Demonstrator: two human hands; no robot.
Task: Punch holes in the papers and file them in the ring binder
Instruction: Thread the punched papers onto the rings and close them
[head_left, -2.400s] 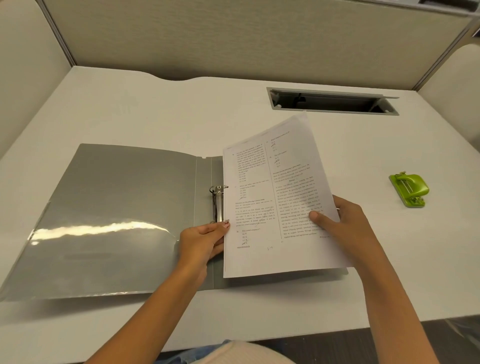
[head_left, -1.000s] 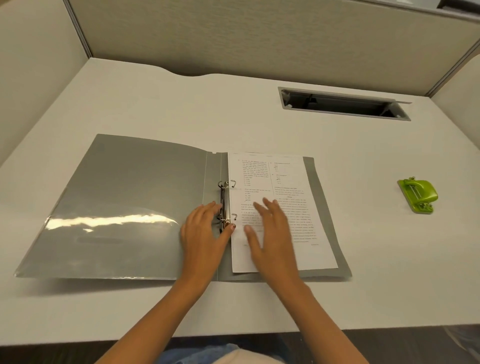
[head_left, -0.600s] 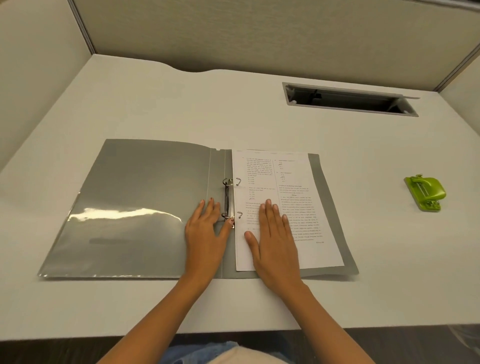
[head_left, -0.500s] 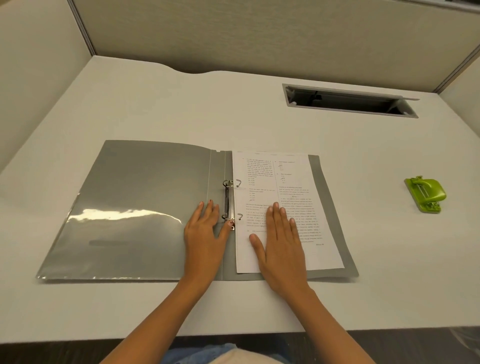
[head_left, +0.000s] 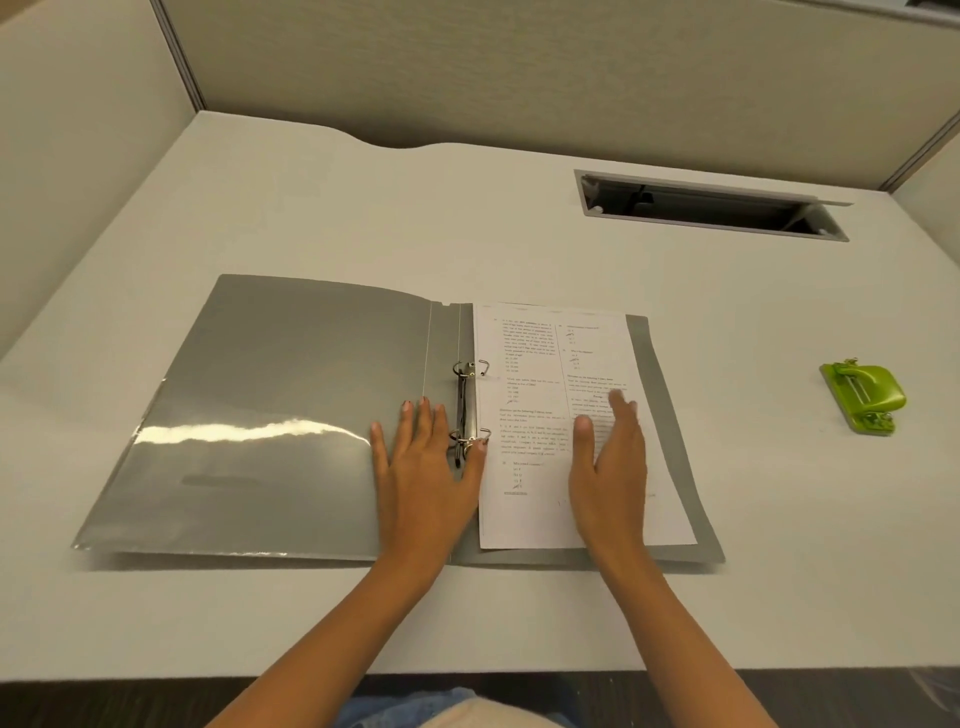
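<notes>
- The table (head_left: 519, 208) carries everything: the grey binder (head_left: 291, 415) lies open and flat near its front edge, spread left to right, with both covers down.
- The binder's spine runs away from the person, and the ring mechanism (head_left: 465, 410) sits along it; that front-to-back line is the long axis the next move depends on.
- The paper (head_left: 540, 415) lies on the right cover, its long side parallel to the spine, its left edge right beside the rings. The two rings look sprung open, their prongs pointing up; I cannot tell for sure whether the sheet's holes sit over them.
- The left hand (head_left: 423, 473) rests flat and spread on the binder just left of the spine, holding nothing, its thumb tip touching the nearer ring. It is the closer hand to the mechanism.
- The right hand (head_left: 610, 462) lies open, fingers together, on the right half of the sheet, gripping nothing; its fingertips are blurred, so it may be sliding.
- My reading: the sheet is placed and the rings now need snapping shut, a job that falls to the left hand, with the right pinning the paper.
- The green punch (head_left: 865, 395) sits well apart at the far right, nearer the right hand.
</notes>
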